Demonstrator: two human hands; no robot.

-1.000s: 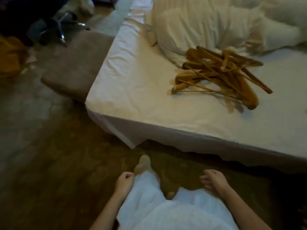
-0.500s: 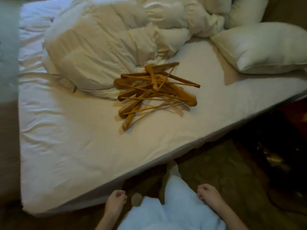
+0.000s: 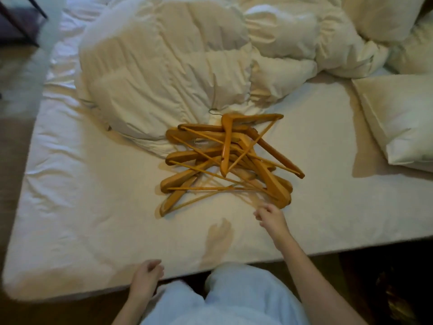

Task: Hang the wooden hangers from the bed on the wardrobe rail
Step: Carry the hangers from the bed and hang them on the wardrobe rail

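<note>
A tangled pile of several wooden hangers (image 3: 225,160) lies in the middle of the white bed (image 3: 93,207). My right hand (image 3: 270,215) is stretched over the sheet, fingers loosely curled and apart, just short of the pile's near right end and holding nothing. My left hand (image 3: 146,276) hovers at the bed's near edge, fingers loosely curled, empty. The wardrobe rail is not in view.
A crumpled white duvet (image 3: 187,66) is heaped right behind the hangers. Pillows (image 3: 403,118) lie at the right side of the bed. A dark piece of furniture (image 3: 18,19) shows at the top left. Brown floor runs along the bed's near edge.
I have come up to the bed, so the hangers are now close in front. My right hand has risen from my side and reached toward the pile. My left hand lifted to the bed edge.
</note>
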